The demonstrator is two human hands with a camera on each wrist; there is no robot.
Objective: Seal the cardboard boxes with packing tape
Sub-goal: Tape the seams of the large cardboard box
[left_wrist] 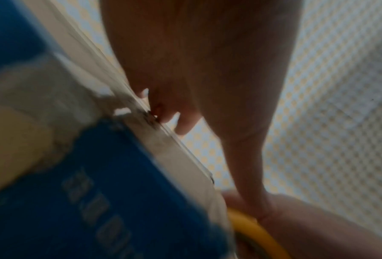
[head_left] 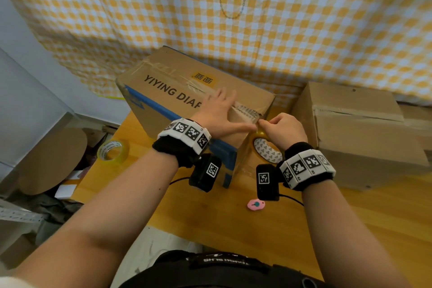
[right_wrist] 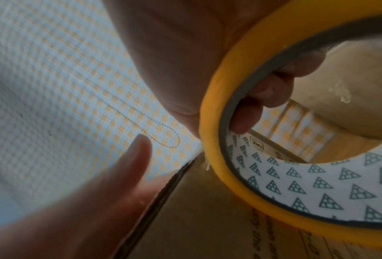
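Note:
A brown and blue cardboard box (head_left: 173,91) printed "YIYING DIAP" stands on the wooden table (head_left: 210,224), with clear tape along its top seam. My left hand (head_left: 219,114) lies flat with straight fingers on the box's near right top edge, pressing the tape (head_left: 245,111) down. My right hand (head_left: 284,130) grips a yellow tape roll (head_left: 266,149) beside the box's right corner, fingers hooked through its core (right_wrist: 272,87). The roll's inner side (right_wrist: 318,185) is white with triangle marks. In the left wrist view the left hand's fingers (left_wrist: 181,122) rest on the box's top edge (left_wrist: 154,133).
A second plain cardboard box (head_left: 360,138) stands at the right. Another roll of clear tape (head_left: 113,152) lies on the table's left edge. A small pink cutter (head_left: 256,204) lies near the front. A yellow checked curtain (head_left: 233,18) hangs behind. Clutter sits on the floor at the left.

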